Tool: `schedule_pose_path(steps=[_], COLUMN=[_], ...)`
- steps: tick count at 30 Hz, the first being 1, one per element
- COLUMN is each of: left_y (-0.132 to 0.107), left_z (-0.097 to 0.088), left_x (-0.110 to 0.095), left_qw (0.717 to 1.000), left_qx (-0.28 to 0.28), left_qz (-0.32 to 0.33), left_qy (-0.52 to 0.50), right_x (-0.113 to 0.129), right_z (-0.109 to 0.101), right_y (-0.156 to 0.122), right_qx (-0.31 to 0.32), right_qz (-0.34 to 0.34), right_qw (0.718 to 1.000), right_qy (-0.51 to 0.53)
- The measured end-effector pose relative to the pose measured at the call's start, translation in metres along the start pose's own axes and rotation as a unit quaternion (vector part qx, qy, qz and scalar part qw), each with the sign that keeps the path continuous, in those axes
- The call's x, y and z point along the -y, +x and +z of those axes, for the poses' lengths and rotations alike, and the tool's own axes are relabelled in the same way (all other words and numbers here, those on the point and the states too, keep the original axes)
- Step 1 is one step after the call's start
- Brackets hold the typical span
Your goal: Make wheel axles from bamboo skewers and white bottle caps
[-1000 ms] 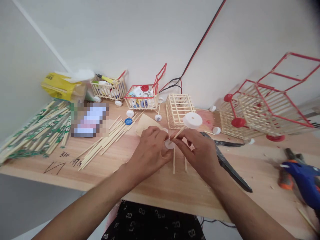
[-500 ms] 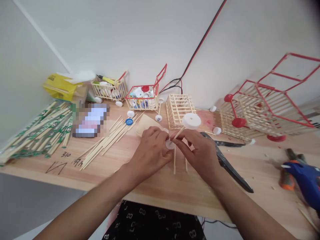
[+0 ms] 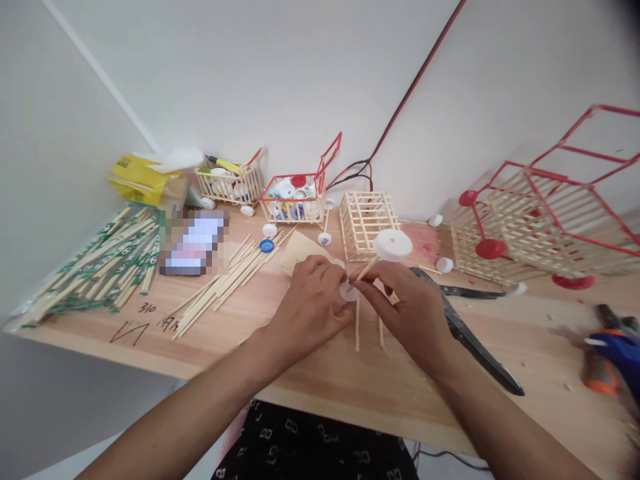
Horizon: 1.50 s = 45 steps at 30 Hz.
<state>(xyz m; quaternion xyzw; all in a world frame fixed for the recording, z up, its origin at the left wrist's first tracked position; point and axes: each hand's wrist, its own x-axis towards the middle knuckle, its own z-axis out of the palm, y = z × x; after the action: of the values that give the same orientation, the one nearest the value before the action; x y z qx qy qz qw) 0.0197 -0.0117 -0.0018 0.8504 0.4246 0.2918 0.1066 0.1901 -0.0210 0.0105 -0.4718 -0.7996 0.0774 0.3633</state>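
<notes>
My left hand point(image 3: 315, 300) is closed around a small white bottle cap point(image 3: 349, 291), most of it hidden by the fingers. With thumb and forefinger my right hand point(image 3: 400, 300) pinches a short bamboo stick point(image 3: 367, 269), its lower end at the cap in my left hand. Above the right fingers is a larger white cap point(image 3: 393, 245) with a small spot at its centre; how it joins the stick is hard to make out. Two thin sticks point(image 3: 357, 327) show on the table below the hands. Behind them stands a bamboo-stick basket frame point(image 3: 367, 220).
Loose sticks point(image 3: 215, 290), a phone point(image 3: 195, 243) and bagged chopsticks point(image 3: 105, 260) lie left. Small stick carts point(image 3: 293, 200) with cap wheels line the wall. Black-handled cutters point(image 3: 480, 360) lie by my right wrist. A red-trimmed cart point(image 3: 555, 220) and blue glue gun point(image 3: 620, 353) are right.
The view has turned slightly left, so everything sits further right in the picture. Both hands keep nearly the same pose, with the stick still at the small cap.
</notes>
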Motion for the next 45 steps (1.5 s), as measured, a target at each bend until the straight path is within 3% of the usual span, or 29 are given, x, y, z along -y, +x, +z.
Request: schedule_pose_path(steps=[45], left_y=[0.0007], left_z=[0.0014], left_x=[0.0006], left_qw=[1.0], left_qx=[0.0], left_qz=[0.003], left_qy=[0.0], right_x=[-0.0004], right_z=[0.0005], right_y=[-0.0017], right_qx=[-0.01], right_qz=[-0.001], right_qw=[1.0], right_qy=[-0.006])
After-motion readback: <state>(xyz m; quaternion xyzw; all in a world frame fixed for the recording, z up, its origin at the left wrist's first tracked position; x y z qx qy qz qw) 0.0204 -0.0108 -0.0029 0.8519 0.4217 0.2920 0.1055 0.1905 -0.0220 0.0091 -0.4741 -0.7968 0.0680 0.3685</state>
